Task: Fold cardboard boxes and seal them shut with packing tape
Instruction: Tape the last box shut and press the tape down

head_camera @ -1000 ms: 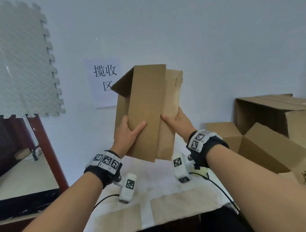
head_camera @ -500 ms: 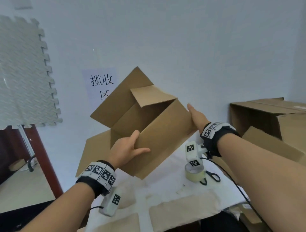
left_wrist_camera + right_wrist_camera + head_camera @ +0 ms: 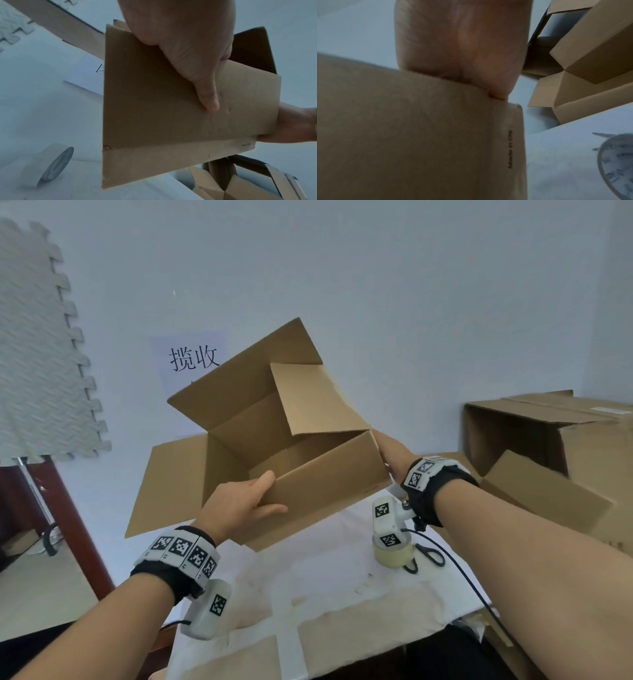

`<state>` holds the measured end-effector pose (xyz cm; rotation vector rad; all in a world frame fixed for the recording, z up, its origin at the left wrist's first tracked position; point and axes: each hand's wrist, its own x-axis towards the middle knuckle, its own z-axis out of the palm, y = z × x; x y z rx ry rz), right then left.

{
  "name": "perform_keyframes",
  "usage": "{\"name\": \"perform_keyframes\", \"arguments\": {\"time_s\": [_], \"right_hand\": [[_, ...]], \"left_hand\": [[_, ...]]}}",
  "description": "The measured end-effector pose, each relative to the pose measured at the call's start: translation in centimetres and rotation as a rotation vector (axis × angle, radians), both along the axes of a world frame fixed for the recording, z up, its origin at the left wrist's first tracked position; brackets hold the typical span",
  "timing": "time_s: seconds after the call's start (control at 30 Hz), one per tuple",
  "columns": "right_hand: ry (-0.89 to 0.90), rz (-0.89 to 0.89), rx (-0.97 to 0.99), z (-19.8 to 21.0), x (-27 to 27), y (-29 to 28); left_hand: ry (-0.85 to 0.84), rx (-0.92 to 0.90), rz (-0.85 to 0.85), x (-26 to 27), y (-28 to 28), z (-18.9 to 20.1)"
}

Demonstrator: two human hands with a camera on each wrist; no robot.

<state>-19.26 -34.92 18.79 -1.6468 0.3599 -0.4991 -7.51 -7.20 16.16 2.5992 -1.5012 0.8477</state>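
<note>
The cardboard box [image 3: 291,460] is held in the air between both hands, opened to a square tube with its flaps standing out. The left hand [image 3: 239,505] grips the near wall, thumb [image 3: 265,479] over the rim and fingers flat against the outer face. The right hand [image 3: 390,453] bears on the far-right corner; its finger grip cannot be told. Square the corners first, then fold the short flaps inward. The tape roll [image 3: 392,554] lies below the right wrist.

Scissors [image 3: 426,558] on white table [image 3: 329,570], foam mat [image 3: 37,354], wall sign [image 3: 191,361]
</note>
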Motion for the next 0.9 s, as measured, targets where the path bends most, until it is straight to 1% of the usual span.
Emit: {"name": "perform_keyframes", "arguments": {"time_s": [0.07,0.13,0.23,0.37,0.43,0.53,0.6,0.67,0.73,0.8,0.9], "right_hand": [[0.015,0.001,0.114,-1.8,2.1,-1.9],[0.026,0.003,0.161,-3.0,3.1,-3.0],[0.053,-0.001,0.194,-3.0,2.6,-2.0],[0.055,-0.002,0.217,-4.0,2.8,-2.3],[0.046,-0.017,0.242,-3.5,1.7,-0.9],[0.025,-0.024,0.238,-3.4,1.6,-0.4],[0.021,-0.045,0.175,-2.7,1.7,-0.2],[0.019,-0.057,0.057,-1.6,1.7,-0.1],[0.017,-0.054,-0.164,-0.7,1.4,-0.3],[0.044,-0.061,-0.392,-0.7,1.3,-0.5],[0.020,-0.074,-0.562,-1.0,1.2,-1.0]], "left_hand": [[-0.071,0.008,-0.105,0.0,0.0,0.1],[-0.080,0.017,-0.137,0.4,0.0,0.2],[-0.043,0.018,-0.122,1.0,-0.2,0.2],[-0.050,0.020,-0.135,1.2,-0.5,0.2],[-0.043,0.046,-0.115,1.3,-0.6,0.2],[-0.041,0.083,-0.073,1.5,-0.9,0.0],[-0.054,0.074,-0.065,1.9,-1.3,0.0],[-0.084,0.056,-0.053,2.1,-1.9,0.4],[-0.121,0.065,-0.021,2.2,-3.1,1.0],[-0.150,0.102,0.017,2.3,-4.5,1.7],[-0.190,0.128,0.051,1.6,-7.0,2.9]]}}
